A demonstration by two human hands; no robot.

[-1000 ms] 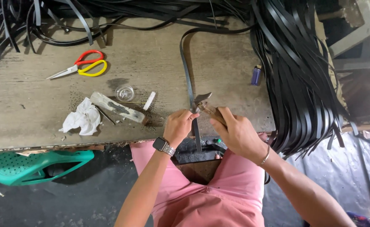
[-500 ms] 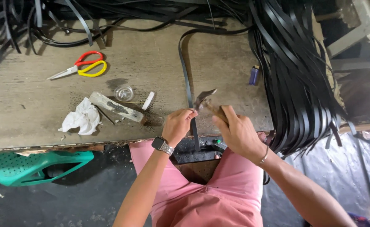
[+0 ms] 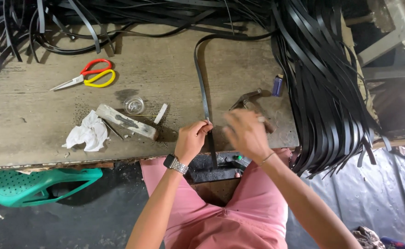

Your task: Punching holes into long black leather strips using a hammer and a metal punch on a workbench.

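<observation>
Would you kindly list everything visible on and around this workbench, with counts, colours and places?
strap: one, black, across the bench middle, pinched by the left hand
hammer: one, lying on the bench behind the right hand
strap bundle: many, black, draped over the bench's right edge
scissors: one, red and yellow handles, left
lighter: one, blue, right
cloth: one, white, crumpled, front left
stool: one, green, under the bench
left hand: one, wristwatch
right hand: one, blurred, bracelet

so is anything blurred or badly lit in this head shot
In the head view the right hand is smeared by motion blur, while the left hand pinching the black strap is sharp; the workbench is evenly lit with soft shadows; the floor beneath is dark.
</observation>
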